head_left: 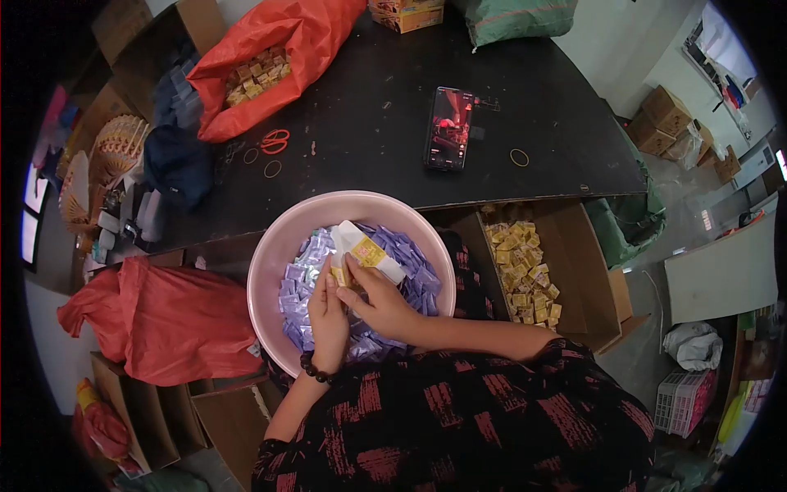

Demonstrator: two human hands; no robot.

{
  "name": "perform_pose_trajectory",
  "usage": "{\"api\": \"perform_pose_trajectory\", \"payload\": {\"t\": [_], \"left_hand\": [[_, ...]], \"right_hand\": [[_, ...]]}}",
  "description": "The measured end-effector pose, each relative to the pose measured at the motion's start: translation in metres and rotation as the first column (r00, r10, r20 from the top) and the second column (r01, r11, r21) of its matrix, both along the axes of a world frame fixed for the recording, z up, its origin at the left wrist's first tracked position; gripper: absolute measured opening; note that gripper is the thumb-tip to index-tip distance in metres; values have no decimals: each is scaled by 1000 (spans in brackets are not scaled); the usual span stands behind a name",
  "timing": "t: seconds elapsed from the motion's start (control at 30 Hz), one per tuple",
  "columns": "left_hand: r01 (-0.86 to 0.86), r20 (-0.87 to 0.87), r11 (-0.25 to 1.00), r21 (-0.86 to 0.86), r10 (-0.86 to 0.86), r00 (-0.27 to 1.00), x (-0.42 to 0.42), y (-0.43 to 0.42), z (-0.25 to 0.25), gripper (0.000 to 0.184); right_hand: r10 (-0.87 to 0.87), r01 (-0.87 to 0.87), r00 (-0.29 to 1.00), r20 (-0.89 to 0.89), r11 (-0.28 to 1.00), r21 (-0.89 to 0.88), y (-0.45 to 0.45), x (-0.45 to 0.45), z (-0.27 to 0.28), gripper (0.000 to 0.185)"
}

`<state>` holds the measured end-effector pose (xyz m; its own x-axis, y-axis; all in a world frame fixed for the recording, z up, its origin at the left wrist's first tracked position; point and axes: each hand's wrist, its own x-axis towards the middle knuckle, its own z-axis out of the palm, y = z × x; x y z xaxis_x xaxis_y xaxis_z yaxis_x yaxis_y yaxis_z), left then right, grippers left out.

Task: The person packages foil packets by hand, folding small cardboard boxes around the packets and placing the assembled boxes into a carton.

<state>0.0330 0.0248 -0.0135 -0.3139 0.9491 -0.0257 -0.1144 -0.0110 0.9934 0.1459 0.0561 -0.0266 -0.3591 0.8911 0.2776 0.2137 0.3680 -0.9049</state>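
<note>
Both my hands are over a pink basin (270,221) filled with small shiny purple packets (414,262). Between them is a small yellow-and-white carton (367,251), its white flaps spread outward. My left hand (329,316), with a dark bead bracelet at the wrist, is closed on the carton's near left side. My right hand (381,305) pinches the same carton from the right, thumb and fingers close to the left fingertips. The fingers hide part of the carton, so I cannot tell whether anything is inside it.
Right of the basin, an open cardboard box (578,266) holds small yellow boxes (525,266). On the black table (361,139) lie a phone (449,129), red scissors (275,142), rubber bands and a red bag (316,41) of small boxes. Another red bag (184,320) stands left.
</note>
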Motion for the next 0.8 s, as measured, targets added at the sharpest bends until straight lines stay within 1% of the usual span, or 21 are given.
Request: {"api": "perform_pose_trajectory", "payload": {"t": [0.07,0.1,0.13,0.2,0.23,0.27,0.3,0.33,0.37,0.4,0.43,0.47,0.53,0.57,0.6,0.63,0.67,0.7,0.77,0.8], "left_hand": [[42,231,999,-7,-39,972,3,-2,2,43],[39,287,999,8,-39,957,2,-2,7,43],[34,285,999,5,-34,958,-1,-2,5,43],[112,232,993,19,-114,966,-12,-3,0,43],[119,242,993,-11,-113,964,-14,-4,5,45],[141,179,990,26,-144,973,-15,-5,7,49],[166,113,984,63,-172,979,-16,-5,9,53],[165,68,983,79,-171,983,-16,-5,15,53],[157,61,985,72,-161,985,-20,-7,18,53],[209,10,976,65,-210,978,-23,-8,19,49],[264,-38,963,56,-262,964,-25,-9,21,46],[270,-24,963,17,-269,963,-26,-9,24,39],[311,-1,950,13,-311,951,-30,-10,23,38],[348,22,937,11,-349,937,-31,-11,22,37],[356,26,934,14,-356,934,-30,-10,22,37],[348,-2,937,12,-348,937,-29,-11,22,34],[341,-31,940,11,-340,940,-29,-12,21,32],[348,-27,937,10,-348,937,-29,-12,15,32],[321,152,947,18,-319,935,-31,-12,-2,35],[320,152,947,15,-319,936,-30,-11,2,35]], "right_hand": [[125,-132,991,-48,972,-194,3,6,14,57],[170,-206,974,-151,941,-268,8,9,12,56],[170,-220,965,-197,938,-267,12,12,9,54],[148,-251,934,-326,920,-300,14,18,11,51],[157,-264,920,-358,926,-270,15,21,15,49],[168,-277,905,-391,930,-240,15,24,19,48],[201,-301,903,-380,927,-225,16,29,27,46],[210,-314,897,-389,922,-227,18,33,28,46],[285,-380,883,-372,900,-212,19,37,29,47],[357,-442,866,-351,875,-198,21,41,28,48],[367,-485,835,-409,842,-236,24,42,23,42],[366,-485,835,-410,841,-238,24,41,21,42],[402,-480,837,-370,866,-144,26,42,19,25],[396,-472,842,-366,869,-145,27,41,16,25],[366,-443,852,-375,886,-139,28,38,12,20],[335,-412,860,-385,901,-136,27,36,11,15],[325,-403,865,-383,905,-140,28,37,11,15],[342,-417,868,-359,896,-155,30,38,14,12],[360,-432,870,-336,885,-172,30,36,15,10],[285,-425,847,-448,870,-250,29,33,14,8]]}}
